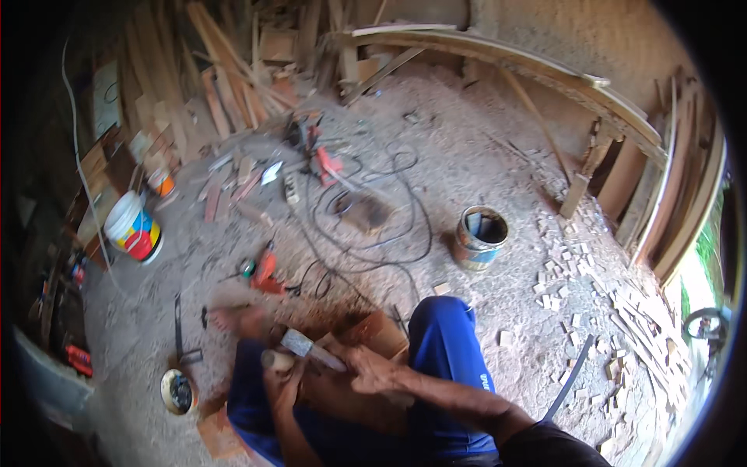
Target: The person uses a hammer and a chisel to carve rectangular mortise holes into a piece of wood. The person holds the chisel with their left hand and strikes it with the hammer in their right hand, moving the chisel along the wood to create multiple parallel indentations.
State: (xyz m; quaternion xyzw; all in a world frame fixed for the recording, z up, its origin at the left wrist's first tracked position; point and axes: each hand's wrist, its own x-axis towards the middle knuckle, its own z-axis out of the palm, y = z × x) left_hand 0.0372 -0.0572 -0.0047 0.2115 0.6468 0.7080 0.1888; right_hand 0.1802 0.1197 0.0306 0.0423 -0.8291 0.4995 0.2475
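In front of my lap, my right hand [372, 370] is closed round the wooden handle of a hammer with a blocky grey head [296, 342]. The head points left, close above my left hand [284, 383]. That hand is wrapped round a round-ended wooden handle [277, 360]; its lower part is hidden, so I cannot tell what tool it belongs to. Brown wood [375, 335] lies between my blue-clad knees, beneath and beyond the hands. My arms and the shadow hide much of it.
Beyond my feet lie a red power drill [268, 272], another red power tool [325, 165] and looping black cables [424, 226]. A paint-stained bucket [481, 237] stands ahead right, a colourful one [134, 227] left. A small tub [179, 391] sits near my left leg. Wood offcuts [572, 288] litter the right.
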